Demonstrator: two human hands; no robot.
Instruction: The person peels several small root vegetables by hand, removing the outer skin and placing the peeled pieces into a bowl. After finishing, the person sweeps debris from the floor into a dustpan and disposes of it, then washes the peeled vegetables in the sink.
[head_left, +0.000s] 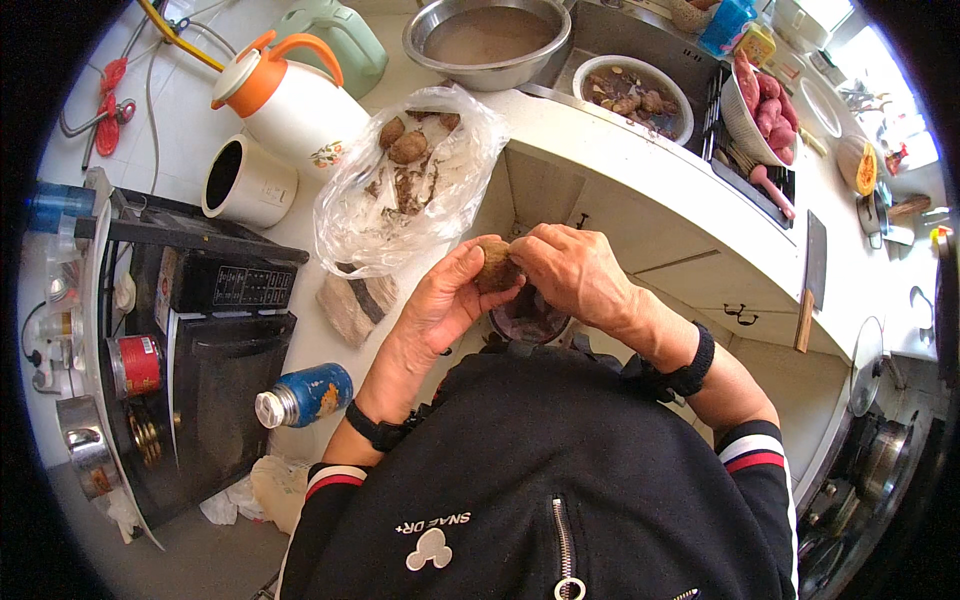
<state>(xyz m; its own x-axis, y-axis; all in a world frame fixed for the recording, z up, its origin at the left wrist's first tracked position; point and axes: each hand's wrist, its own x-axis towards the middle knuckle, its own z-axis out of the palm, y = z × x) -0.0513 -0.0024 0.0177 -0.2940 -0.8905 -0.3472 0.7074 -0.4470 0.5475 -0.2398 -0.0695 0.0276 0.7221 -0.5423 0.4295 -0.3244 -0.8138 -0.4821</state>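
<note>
My left hand (442, 296) cups a brown, rough-skinned taro corm (495, 266) between thumb and fingers. My right hand (574, 270) has its bent fingers pressed against the corm's right side; the fingertips are partly hidden there. Beneath both hands, on the floor side of the counter, is a dark purplish bin (529, 319), mostly covered by them. Up and to the left, a clear plastic bag (337, 225) lies spread on the counter. In it are several more taro corms (409, 148) and loose soil.
A steel basin (495, 73) of murky water stands by the sink, where a white bowl (686, 124) holds soaking tubers. Sweet potatoes fill a white basket (739, 112). A cleaver (814, 259) lies at the counter's right edge. Leftward are a thermos jug (300, 105) and a blue bottle (315, 394).
</note>
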